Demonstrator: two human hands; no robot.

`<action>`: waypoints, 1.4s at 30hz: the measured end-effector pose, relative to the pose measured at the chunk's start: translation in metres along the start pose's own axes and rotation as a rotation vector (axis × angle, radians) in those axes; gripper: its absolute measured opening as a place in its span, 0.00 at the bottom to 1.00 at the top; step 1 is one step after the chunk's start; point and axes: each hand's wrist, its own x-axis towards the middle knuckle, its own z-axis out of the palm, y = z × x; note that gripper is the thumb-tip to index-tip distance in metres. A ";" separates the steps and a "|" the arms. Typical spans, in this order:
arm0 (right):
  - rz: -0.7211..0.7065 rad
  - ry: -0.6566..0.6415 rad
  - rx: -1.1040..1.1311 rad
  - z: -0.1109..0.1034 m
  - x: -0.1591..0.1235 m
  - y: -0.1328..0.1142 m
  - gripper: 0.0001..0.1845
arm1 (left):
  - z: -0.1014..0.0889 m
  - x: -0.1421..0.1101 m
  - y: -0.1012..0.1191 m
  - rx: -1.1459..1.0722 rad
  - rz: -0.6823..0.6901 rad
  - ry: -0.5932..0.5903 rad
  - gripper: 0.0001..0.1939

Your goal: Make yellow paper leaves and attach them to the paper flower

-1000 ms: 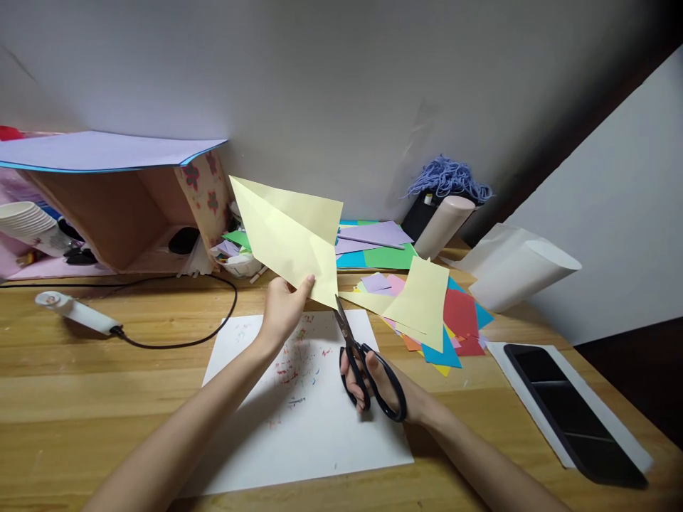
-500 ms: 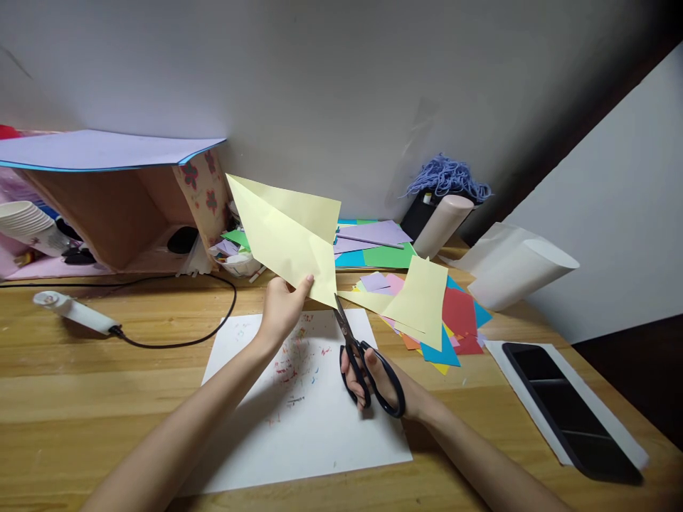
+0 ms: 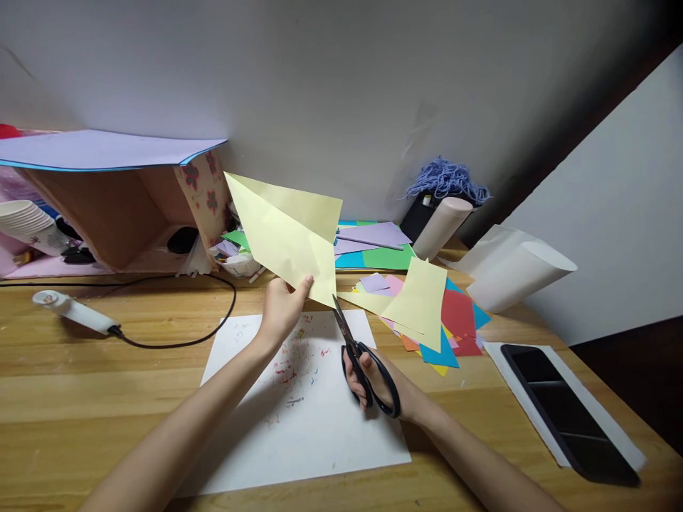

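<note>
scissors [image 3: 350,344] above a wooden table [image 3: 96,398], grey wall [image 3: 320,99] behind

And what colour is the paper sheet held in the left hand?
The paper sheet is pale yellow, best seen in the head view.

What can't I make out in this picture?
Head view:
Left hand: fingertips hidden behind the yellow sheet.
Right hand: partly covered by the handles of the scissors.
Whether the scissors touch the sheet's edge: too small to tell.
Coloured scraps: partly under a loose yellow piece.
Stacked cups: cut off by the left edge.
</note>
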 end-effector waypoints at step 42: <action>0.034 -0.018 0.015 0.000 0.000 0.002 0.37 | 0.003 -0.002 0.002 0.023 -0.015 -0.031 0.18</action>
